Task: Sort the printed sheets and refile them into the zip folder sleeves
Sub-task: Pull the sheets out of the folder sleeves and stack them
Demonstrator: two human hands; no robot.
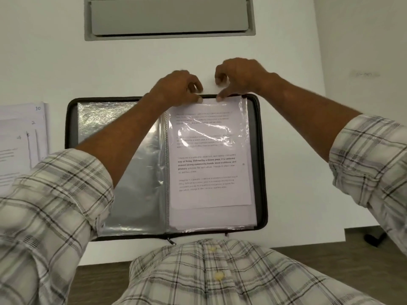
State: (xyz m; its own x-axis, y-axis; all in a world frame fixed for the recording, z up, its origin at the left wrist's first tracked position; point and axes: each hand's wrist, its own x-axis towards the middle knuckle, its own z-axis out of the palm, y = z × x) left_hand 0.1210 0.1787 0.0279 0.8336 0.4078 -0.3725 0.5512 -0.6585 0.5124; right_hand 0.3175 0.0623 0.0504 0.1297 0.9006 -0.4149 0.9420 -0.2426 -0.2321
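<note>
Now, zip folder: black-edged zip folder [261, 150], lying open and flat on the white tabletop [297, 150], just in front of the torso; zipper pull [171, 241] at the near edge.
Printed sheet: white sheet with four blocks of text [209, 168], on the folder's right half, upper part under glare from the clear plastic sleeve [244, 111], top edge level with the sleeve's opening at the far side.
Left hand: left hand [178, 89] at the far edge of the right half, thumb and curled fingers pinching the sleeve's top edge.
Right hand: right hand [237, 78] just beside the left, thumb tip down on the same top edge, other fingers curled above it; pinching the sleeve there.
Left half: empty crinkled transparent sleeves [136, 172], partly hidden by the left forearm.
Loose papers: fanned stack of white sheets with handwritten numbers [19, 133], on the tabletop left of the folder, apart from it.
Far side: recessed grey rectangular panel [169, 17] set in the tabletop.
</note>
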